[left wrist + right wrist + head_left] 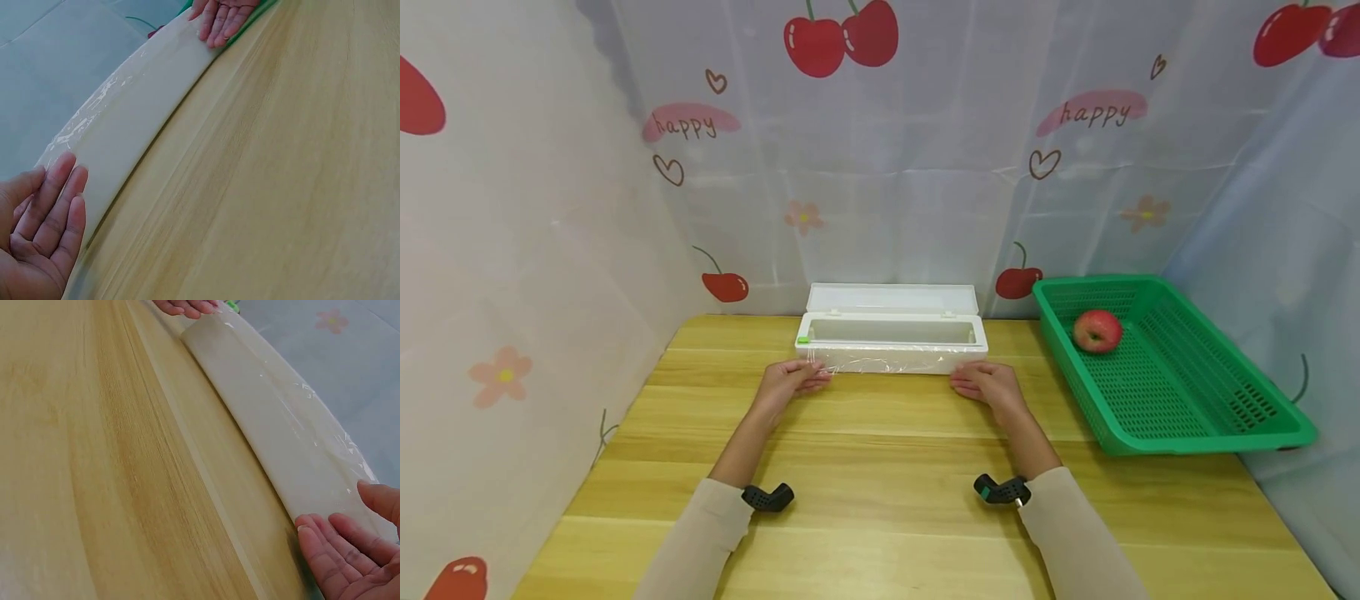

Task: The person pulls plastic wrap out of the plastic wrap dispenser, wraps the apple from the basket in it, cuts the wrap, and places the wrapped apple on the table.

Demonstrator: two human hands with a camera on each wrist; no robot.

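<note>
A white cling film dispenser (891,331) stands on the wooden table by the back curtain, its long lid raised. Clear cling film (887,358) hangs glossy over its front face. My left hand (786,385) is at the front left corner, where thumb and index finger meet at the film in the left wrist view. At the front right corner is my right hand (988,385); in the right wrist view its fingers (347,550) lie fairly straight along the lower front, with the thumb (378,499) apart from them. The film's lower edge is hard to make out.
A green plastic basket (1138,444) stands at the table's right, with a red apple (1097,331) in it. A green slider (803,340) sits at the dispenser's left end. Cherry-print curtains (887,233) enclose the back and sides of the wooden table (880,500).
</note>
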